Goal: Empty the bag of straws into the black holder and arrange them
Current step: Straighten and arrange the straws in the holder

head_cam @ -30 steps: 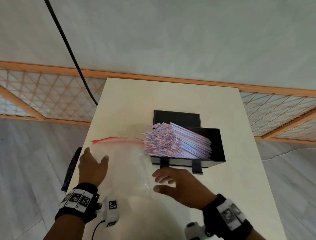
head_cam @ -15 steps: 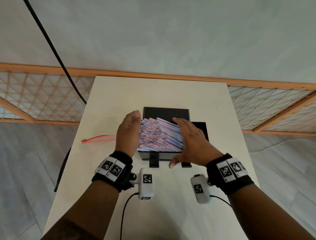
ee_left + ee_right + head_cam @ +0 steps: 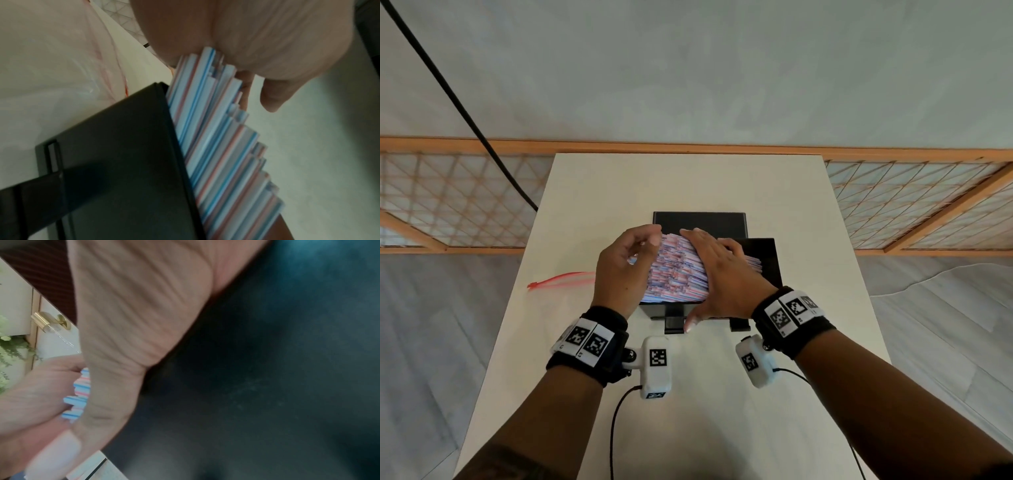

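Note:
Striped red, white and blue straws (image 3: 678, 274) lie stacked in the black holder (image 3: 765, 260), their left ends sticking out past its left side. My left hand (image 3: 625, 270) presses against those ends, fingers loosely bent over the top corner. The left wrist view shows the palm (image 3: 257, 32) on the straw ends (image 3: 216, 146) beside the holder wall (image 3: 123, 162). My right hand (image 3: 726, 274) lies flat on top of the stack, thumb down at the holder's front. The clear zip bag with a red seal (image 3: 561, 279) lies flat left of the holder.
The holder stands mid-way on a narrow cream table (image 3: 688, 178) with edges close on both sides. A black cable (image 3: 465, 113) hangs at the back left. A wooden lattice rail (image 3: 448, 205) runs behind the table.
Both hands left the bag near the table's front and came onto the straws. In the last half second the right hand slid left over the stack and the left fingers bent.

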### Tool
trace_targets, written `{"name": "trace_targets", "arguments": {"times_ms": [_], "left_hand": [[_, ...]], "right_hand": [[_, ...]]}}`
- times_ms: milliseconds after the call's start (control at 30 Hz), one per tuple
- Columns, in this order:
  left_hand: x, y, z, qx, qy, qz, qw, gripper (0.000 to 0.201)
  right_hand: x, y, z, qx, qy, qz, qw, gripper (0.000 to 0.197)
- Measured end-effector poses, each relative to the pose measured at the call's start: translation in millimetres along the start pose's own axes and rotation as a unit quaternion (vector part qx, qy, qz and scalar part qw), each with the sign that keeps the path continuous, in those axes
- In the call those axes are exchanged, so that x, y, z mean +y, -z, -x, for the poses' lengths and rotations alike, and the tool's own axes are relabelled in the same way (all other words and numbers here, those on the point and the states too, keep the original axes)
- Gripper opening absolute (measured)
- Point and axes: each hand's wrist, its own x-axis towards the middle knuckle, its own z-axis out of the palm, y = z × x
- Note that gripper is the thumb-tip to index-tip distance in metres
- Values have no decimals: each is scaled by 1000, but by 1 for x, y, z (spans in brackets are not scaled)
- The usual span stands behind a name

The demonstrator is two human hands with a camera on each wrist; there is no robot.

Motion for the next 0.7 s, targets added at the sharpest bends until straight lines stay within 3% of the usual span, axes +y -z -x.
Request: {"name": "trace_targets", "arguments": {"times_ms": [467, 700], "left_hand": [[-5, 1, -4, 3, -31, -9, 999, 17], [-10, 2, -4, -5, -32, -4, 999, 24]], "right_hand": [[7, 3, -1, 13, 16, -103, 994, 126], [10, 22, 1, -83, -54, -99, 990, 118]]}}
